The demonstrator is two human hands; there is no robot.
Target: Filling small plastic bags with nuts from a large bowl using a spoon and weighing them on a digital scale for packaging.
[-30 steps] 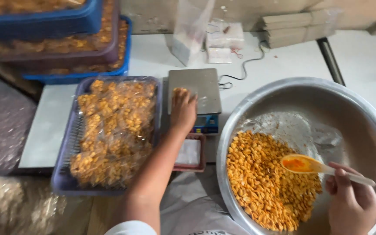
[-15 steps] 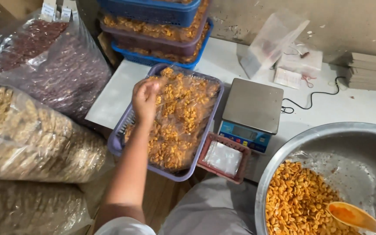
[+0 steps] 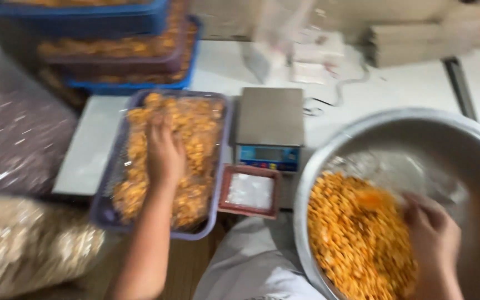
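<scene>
From where I watched, big clear bags of snacks filled the far left edge, with stacked blue trays of orange pieces behind them. Next came the purple tray on the white table, heaped with bagged orange snacks; the left hand lay palm-down on that heap, fingers spread loosely, and I could not tell whether it gripped anything. Just right of the tray sat a small red dish of white stuff, touching the front of a digital scale. Farthest right, the steel bowl held loose orange snacks, and the right hand was curled over them; blur hid what it held.
</scene>
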